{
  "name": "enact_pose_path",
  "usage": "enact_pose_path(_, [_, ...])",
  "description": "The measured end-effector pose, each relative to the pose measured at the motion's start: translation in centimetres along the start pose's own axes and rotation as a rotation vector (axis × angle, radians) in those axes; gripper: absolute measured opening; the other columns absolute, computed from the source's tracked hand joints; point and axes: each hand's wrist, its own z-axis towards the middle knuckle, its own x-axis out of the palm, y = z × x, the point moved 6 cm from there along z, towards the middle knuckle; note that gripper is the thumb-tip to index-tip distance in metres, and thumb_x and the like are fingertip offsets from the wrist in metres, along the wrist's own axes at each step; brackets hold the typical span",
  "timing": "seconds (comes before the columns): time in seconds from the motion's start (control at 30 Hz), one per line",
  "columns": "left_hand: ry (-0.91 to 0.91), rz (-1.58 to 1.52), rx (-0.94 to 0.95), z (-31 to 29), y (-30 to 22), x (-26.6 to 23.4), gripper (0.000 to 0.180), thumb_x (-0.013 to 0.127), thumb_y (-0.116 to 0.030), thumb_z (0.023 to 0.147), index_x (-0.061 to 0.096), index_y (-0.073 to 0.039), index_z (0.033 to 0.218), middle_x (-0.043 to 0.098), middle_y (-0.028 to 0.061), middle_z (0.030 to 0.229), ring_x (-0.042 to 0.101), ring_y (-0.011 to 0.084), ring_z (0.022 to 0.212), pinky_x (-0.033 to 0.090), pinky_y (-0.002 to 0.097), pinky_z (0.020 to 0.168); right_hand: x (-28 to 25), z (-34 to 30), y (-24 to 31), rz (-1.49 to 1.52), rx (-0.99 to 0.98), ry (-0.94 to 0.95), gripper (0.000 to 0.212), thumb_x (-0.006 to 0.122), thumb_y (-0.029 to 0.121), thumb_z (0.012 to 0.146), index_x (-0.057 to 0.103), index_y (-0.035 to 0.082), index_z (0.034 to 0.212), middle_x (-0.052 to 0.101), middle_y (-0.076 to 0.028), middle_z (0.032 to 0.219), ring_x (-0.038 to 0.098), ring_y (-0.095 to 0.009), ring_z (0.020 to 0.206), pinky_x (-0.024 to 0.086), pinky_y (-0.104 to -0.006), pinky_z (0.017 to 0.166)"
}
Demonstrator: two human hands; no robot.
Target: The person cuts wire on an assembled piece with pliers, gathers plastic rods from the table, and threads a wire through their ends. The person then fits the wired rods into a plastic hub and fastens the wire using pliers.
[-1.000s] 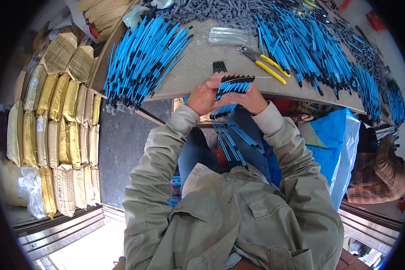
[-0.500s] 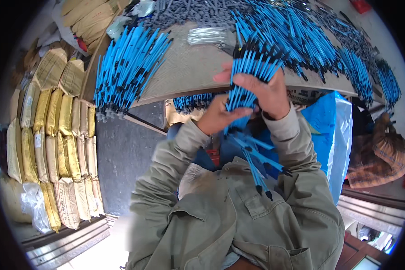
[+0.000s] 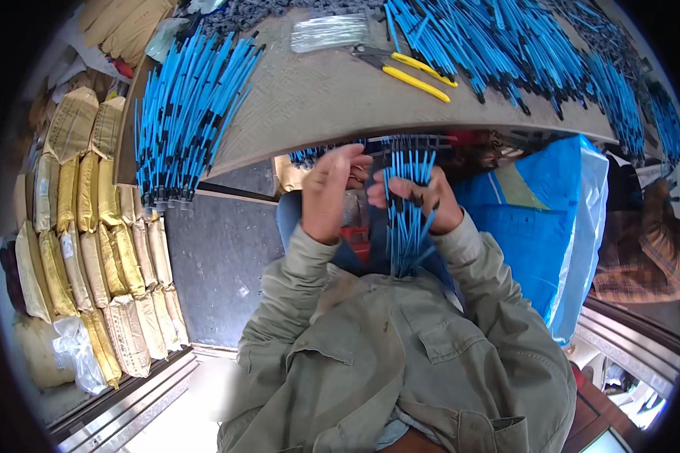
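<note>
A bundle of thin blue rods with black parts (image 3: 405, 230) stands roughly upright above my lap, just off the table's front edge. My right hand (image 3: 438, 198) is wrapped round its middle from the right, thumb across the front. My left hand (image 3: 327, 190) is raised to the left of the bundle, apart from it, fingers stretched out and holding nothing. Yellow-handled pliers (image 3: 419, 74) lie on the table beyond my hands. Next to them is a small stack of clear thin strips (image 3: 329, 32).
A fanned pile of blue rods (image 3: 193, 113) lies at the table's left end, and a larger heap (image 3: 499, 53) at the right. A blue bag (image 3: 536, 219) stands beside my right arm. Yellow and tan packages (image 3: 98, 226) are stacked at left. A person's plaid sleeve (image 3: 635, 257) shows at right.
The bundle has come down off the table toward my lap, and rods that splayed below it are gathered in. My left hand has let go and moved left. The pliers are uncovered.
</note>
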Motion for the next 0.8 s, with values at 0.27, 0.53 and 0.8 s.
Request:
enact_pose_path(0.27, [0.037,1.005,0.267,17.1,-10.5,-4.9,0.025,0.057,-0.018,0.087,0.062,0.005,0.095,0.065,0.0093,0.078,0.063,0.0135,0.071,0.05,0.0247,0.065,1.7,-0.9,-0.4,0.248,0.209,-0.006,0.025,0.058,0.007,0.086,0.056,-0.007,0.106,0.065,-0.014,0.093,0.064,-0.02,0.084,0.053,-0.0329,0.075])
enact_pose_path(0.53, [-0.216,1.541,0.348,32.0,-10.5,-1.8,0.023,0.069,-0.033,0.072,0.068,-0.016,0.087,0.066,0.0141,0.082,0.063,0.0336,0.08,0.049,0.0426,0.07,-1.4,-0.4,-0.5,0.235,0.222,-0.134,0.026,0.056,0.006,0.084,0.054,-0.009,0.106,0.064,-0.021,0.092,0.064,-0.03,0.087,0.053,-0.04,0.079])
enact_pose_path(0.8, [-0.37,1.651,0.34,34.6,-9.3,-1.5,0.026,0.073,-0.031,0.066,0.064,-0.01,0.08,0.066,0.0158,0.081,0.063,0.0344,0.078,0.05,0.0441,0.069,-1.0,0.2,-0.2,0.237,0.182,-0.04,0.023,0.054,0.004,0.085,0.054,-0.008,0.105,0.064,-0.02,0.092,0.064,-0.029,0.088,0.052,-0.0407,0.079])
